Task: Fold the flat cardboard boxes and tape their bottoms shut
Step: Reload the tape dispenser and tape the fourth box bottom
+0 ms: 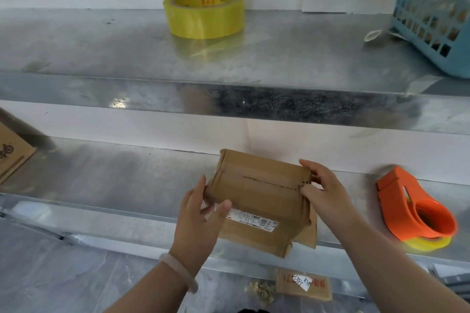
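A small brown cardboard box [259, 193] with a white label on its near side sits tilted over the lower metal shelf [114, 180]. Its flaps are folded in with clear tape over the seam. My left hand [198, 221] holds the box's left end, thumb on the near face. On the right end, my right hand [323, 193] presses the tape down with thumb and fingers around the edge. An orange tape dispenser [417, 208] with yellow tape lies on the same shelf to the right.
A yellow tape roll [203, 14] stands on the upper metal shelf [101, 46]. A blue plastic basket [432, 12] sits at the upper right. Another cardboard box [12, 152] lies at the far left. A flat cardboard piece [305, 284] lies on the floor below.
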Motion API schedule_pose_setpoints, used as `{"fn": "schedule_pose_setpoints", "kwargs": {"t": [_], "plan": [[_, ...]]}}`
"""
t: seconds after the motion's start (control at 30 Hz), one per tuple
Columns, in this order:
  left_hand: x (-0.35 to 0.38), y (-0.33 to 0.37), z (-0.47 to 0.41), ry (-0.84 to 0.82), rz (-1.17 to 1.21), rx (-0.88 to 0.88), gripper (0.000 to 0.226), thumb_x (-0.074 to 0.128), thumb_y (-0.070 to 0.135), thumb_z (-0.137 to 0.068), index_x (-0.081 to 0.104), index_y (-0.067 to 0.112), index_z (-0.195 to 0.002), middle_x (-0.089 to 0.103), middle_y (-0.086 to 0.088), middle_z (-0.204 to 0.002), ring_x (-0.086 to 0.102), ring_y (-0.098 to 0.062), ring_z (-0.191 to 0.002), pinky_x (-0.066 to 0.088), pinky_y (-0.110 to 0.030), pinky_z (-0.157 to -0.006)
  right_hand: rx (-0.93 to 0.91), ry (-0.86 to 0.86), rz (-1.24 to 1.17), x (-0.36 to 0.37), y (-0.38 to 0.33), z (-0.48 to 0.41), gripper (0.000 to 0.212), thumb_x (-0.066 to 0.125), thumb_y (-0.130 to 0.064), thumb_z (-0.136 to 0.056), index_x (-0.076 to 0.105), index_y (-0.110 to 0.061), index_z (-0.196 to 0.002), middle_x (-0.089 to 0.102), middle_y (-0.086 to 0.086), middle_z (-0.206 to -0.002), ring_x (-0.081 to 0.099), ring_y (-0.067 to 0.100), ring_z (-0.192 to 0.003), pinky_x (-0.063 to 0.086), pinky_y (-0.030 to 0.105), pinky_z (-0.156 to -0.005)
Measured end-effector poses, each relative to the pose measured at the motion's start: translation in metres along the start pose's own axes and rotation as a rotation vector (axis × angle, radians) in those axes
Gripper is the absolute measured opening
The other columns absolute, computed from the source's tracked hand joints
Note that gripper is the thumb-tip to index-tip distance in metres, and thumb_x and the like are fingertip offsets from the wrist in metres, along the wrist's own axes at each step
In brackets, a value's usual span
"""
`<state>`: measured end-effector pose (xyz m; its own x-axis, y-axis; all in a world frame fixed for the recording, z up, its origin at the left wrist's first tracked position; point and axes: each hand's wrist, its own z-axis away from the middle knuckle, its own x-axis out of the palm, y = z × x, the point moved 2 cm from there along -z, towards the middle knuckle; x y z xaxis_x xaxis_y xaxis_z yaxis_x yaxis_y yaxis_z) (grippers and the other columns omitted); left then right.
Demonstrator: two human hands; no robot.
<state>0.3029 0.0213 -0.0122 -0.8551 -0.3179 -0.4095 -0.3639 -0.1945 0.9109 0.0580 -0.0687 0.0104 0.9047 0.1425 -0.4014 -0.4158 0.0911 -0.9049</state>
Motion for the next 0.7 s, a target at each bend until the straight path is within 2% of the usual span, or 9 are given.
{"fn": "schedule_pose_setpoints", "kwargs": {"t": [0.13,0.2,0.23,0.3,0.4,0.43,0.5,0.6,0.7], "plan": [[0.007,0.016,-0.025,-0.099,0.019,0.027,0.092,0.069,0.041,-0.08,0.015,0.029,-0.154,0.039,0.006,-0.137,0.046,-0.011,-0.126,0.045,-0.015,-0.095,-0.092,0.034,0.038,-0.012,0.007,0.02,0.045,0.068,-0.012,-0.087,0.057,-0.043,-0.117,0.054,-0.002,-0.118,0.054,0.003,-0.097,0.042,0.023,-0.082],[0.011,0.022,-0.034,-0.109,0.057,0.051,0.084,0.07,0.029,-0.087,0.02,0.027,-0.154,0.04,0.006,-0.143,0.043,-0.007,-0.129,0.043,-0.005,-0.09,-0.116,0.05,0.019,-0.014,0.015,0.034,0.045,0.073,-0.018,-0.085,0.055,-0.046,-0.115,0.054,-0.005,-0.113,0.054,0.001,-0.092,0.045,0.024,-0.081],[0.014,0.026,-0.037,-0.115,0.077,0.066,0.079,0.069,0.023,-0.089,0.023,0.026,-0.152,0.039,0.007,-0.144,0.043,-0.002,-0.128,0.041,-0.002,-0.089,-0.129,0.062,0.009,-0.015,0.019,0.041,0.045,0.075,-0.023,-0.084,0.055,-0.047,-0.117,0.053,-0.009,-0.112,0.053,0.002,-0.093,0.046,0.024,-0.082],[0.022,0.034,-0.04,-0.16,0.109,0.101,0.075,0.067,0.018,-0.09,0.024,0.027,-0.151,0.033,0.01,-0.147,0.04,0.006,-0.126,0.04,-0.008,-0.099,-0.198,0.09,0.039,-0.014,0.022,0.053,0.047,0.073,-0.043,-0.079,0.054,-0.048,-0.122,0.053,-0.019,-0.112,0.053,0.002,-0.101,0.046,0.017,-0.083],[0.037,0.039,-0.045,-0.282,0.033,0.202,0.073,0.062,0.018,-0.094,0.019,0.022,-0.154,0.019,0.01,-0.155,0.028,0.002,-0.137,0.032,-0.018,-0.112,-0.312,0.032,0.142,-0.003,0.022,0.061,0.056,0.056,-0.061,-0.075,0.048,-0.048,-0.13,0.042,-0.026,-0.127,0.043,-0.004,-0.118,0.038,0.006,-0.091],[0.042,0.037,-0.049,-0.302,-0.014,0.221,0.07,0.059,0.021,-0.096,0.019,0.023,-0.154,0.017,0.01,-0.156,0.025,0.003,-0.137,0.03,-0.017,-0.112,-0.292,-0.024,0.169,0.002,0.022,0.06,0.06,0.053,-0.067,-0.074,0.043,-0.052,-0.132,0.035,-0.027,-0.134,0.037,-0.006,-0.124,0.037,0.008,-0.098],[0.047,0.031,-0.056,-0.306,-0.08,0.21,0.063,0.054,0.026,-0.099,0.022,0.026,-0.153,0.018,0.008,-0.157,0.025,0.005,-0.133,0.03,-0.016,-0.111,-0.192,-0.195,0.224,0.01,0.023,0.057,0.077,0.047,-0.084,-0.066,0.024,-0.062,-0.136,0.016,-0.028,-0.149,0.022,-0.007,-0.135,0.033,0.021,-0.112],[0.044,0.023,-0.062,-0.203,-0.138,0.168,0.053,0.055,0.035,-0.097,0.037,0.029,-0.147,0.032,0.006,-0.146,0.041,-0.005,-0.127,0.041,-0.023,-0.106,-0.131,-0.379,0.396,0.013,0.022,0.055,0.102,0.043,-0.094,-0.058,-0.004,-0.063,-0.142,-0.016,-0.036,-0.152,0.008,-0.001,-0.143,0.029,0.035,-0.118],[0.034,0.024,-0.047,-0.113,-0.164,0.207,0.05,0.054,0.054,-0.089,0.048,0.034,-0.135,0.04,0.009,-0.132,0.05,-0.002,-0.111,0.05,-0.027,-0.098,-0.149,-0.318,0.505,0.012,0.017,0.052,0.11,0.029,-0.1,-0.053,-0.007,-0.056,-0.147,-0.014,-0.031,-0.156,0.014,0.003,-0.145,0.034,0.039,-0.115]]}}
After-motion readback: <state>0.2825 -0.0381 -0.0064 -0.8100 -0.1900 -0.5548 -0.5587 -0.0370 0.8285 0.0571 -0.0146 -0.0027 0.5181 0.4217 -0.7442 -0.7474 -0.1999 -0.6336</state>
